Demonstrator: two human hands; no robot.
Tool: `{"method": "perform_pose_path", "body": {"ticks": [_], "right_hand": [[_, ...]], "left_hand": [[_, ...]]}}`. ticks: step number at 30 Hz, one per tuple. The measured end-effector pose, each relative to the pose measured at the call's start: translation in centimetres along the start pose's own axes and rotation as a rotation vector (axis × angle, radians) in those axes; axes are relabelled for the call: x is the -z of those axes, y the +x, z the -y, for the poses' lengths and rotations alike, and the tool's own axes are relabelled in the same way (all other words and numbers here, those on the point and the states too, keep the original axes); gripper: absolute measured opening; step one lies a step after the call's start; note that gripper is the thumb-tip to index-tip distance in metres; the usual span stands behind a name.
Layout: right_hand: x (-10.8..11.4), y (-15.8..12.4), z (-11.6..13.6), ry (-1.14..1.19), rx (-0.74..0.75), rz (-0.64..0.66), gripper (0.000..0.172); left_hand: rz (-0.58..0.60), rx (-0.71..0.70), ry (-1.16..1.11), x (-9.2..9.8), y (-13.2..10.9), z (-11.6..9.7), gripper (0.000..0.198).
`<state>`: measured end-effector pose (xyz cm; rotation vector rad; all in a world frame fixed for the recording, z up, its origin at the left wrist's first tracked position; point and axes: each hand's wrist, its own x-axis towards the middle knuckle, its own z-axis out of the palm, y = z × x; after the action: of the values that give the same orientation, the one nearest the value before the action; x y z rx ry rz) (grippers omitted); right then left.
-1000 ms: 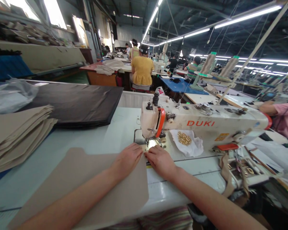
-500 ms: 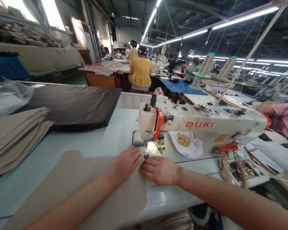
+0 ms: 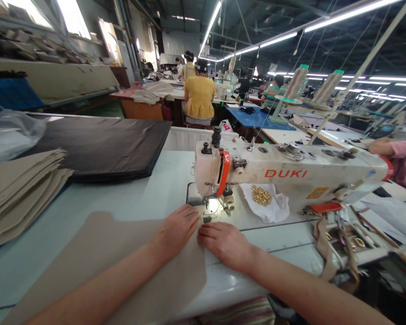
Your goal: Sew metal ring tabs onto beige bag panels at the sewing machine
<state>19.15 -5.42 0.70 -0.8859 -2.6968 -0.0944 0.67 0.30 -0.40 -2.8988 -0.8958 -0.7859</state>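
Observation:
A large beige fabric panel [image 3: 179,282] lies flat on the pale sewing table, its top right corner just in front of the sewing machine [image 3: 243,164]. My left hand [image 3: 178,229] rests on that corner, fingers together and pinching the edge beside the needle plate [image 3: 212,207]. At the panel's right edge, my right hand [image 3: 225,243] has its fingers closed on the material. Both sets of fingertips are nearly touching, and the fabric between them is mostly hidden. The presser foot and needle area sit slightly beyond my fingertips, lit by a small lamp.
Gold metal rings [image 3: 261,195] sit on white paper [image 3: 280,208] under the machine arm. A tray [image 3: 368,255] with straps and rings stands right. Stacked beige panels [image 3: 16,194] and folded dark material [image 3: 108,146] lie left. A person in yellow [image 3: 199,97] sits ahead.
My right hand has shifted slightly back from the needle plate, its forearm lower. The left hand and the panel stay almost where they were. The view has turned slightly.

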Motion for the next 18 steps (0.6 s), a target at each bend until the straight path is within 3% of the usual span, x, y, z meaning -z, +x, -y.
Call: {"method": "perform_pose_path", "body": {"ticks": [9, 18], "right_hand": [[-0.28, -0.27, -0.04, 0.042, 0.003, -0.083, 0.017], [-0.26, -0.28, 0.11, 0.057, -0.030, -0.074, 0.017]], "left_hand": [[-0.037, -0.032, 0.059, -0.12, -0.07, -0.22, 0.027], [-0.016, -0.001, 0.026, -0.48, -0.08, 0.01, 0.029]]}}
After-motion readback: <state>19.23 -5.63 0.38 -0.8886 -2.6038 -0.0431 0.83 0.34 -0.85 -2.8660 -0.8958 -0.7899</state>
